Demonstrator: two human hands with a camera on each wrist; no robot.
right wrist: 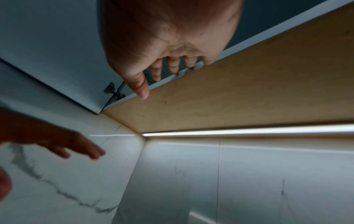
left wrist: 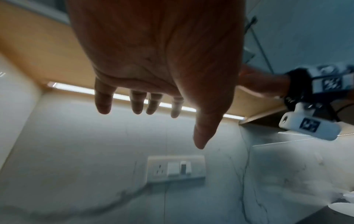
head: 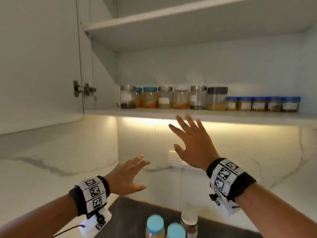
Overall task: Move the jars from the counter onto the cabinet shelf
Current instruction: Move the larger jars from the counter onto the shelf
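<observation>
A row of several jars [head: 181, 97] with blue, silver, white and dark lids lines the back of the lower cabinet shelf [head: 223, 116]. Three more jars stand on the dark counter at the bottom of the head view: two with light blue lids [head: 155, 224] [head: 175, 230] and one with a white lid [head: 189, 219]. My right hand [head: 192, 143] is raised just below the shelf edge, fingers spread, holding nothing. My left hand [head: 128, 176] hovers lower over the counter, fingers straight, also holding nothing. Both palms show bare in the wrist views [left wrist: 153, 60] [right wrist: 168, 37].
The cabinet door [head: 39, 62] stands swung out at the left on its hinge [head: 84, 90]. An upper shelf [head: 171, 19] is bare. A light strip [head: 171, 122] glows under the cabinet. A wall socket [head: 175, 159] sits on the marble backsplash behind my hands.
</observation>
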